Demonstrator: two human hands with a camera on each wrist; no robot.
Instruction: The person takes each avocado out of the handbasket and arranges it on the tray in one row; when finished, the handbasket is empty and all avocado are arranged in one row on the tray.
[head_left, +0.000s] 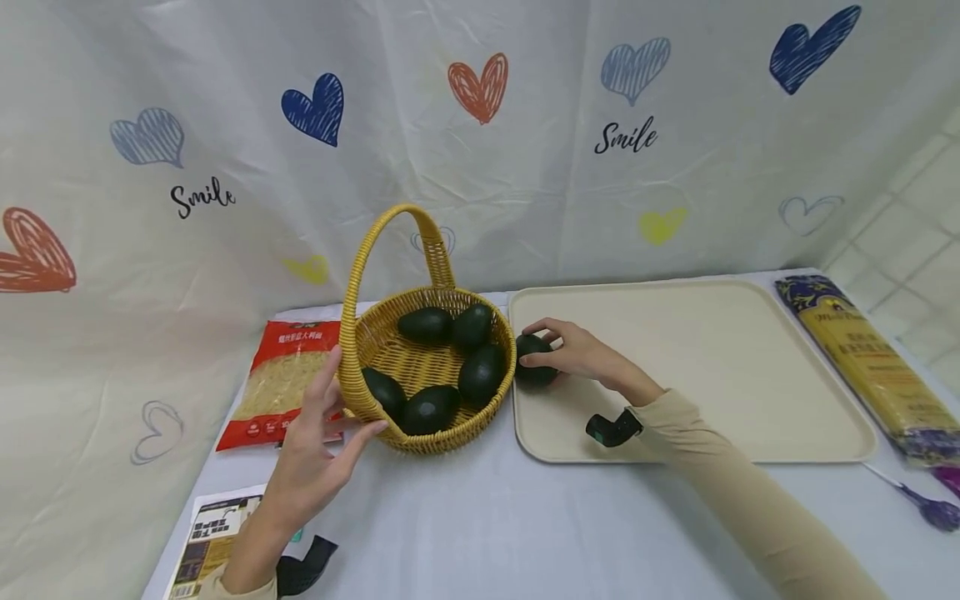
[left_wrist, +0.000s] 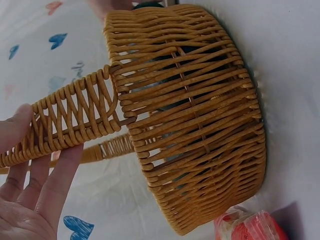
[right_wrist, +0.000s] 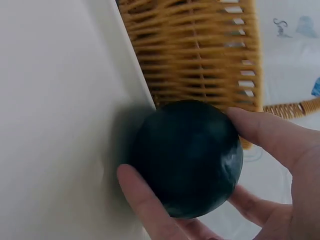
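A yellow wicker basket (head_left: 431,444) with a tall arched handle (head_left: 358,275) stands left of centre, several dark green avocados (head_left: 427,325) lying inside. My left hand (head_left: 311,454) holds the lower handle at the basket's near left side; in the left wrist view the thumb and fingers lie on opposite sides of the woven handle (left_wrist: 75,115). Over the left end of the beige tray (head_left: 697,367), right beside the basket, my right hand (head_left: 576,354) grips another avocado (right_wrist: 185,157). Its thumb and fingers spread around the fruit, close to the basket wall (right_wrist: 195,55).
Left of the basket lies a red pasta bag (head_left: 281,383), with a printed packet (head_left: 213,533) nearer the front. A yellow and purple pasta packet (head_left: 862,358) lies along the tray's right side, near a small purple object (head_left: 937,512). A heart-printed cloth (head_left: 525,183) hangs behind.
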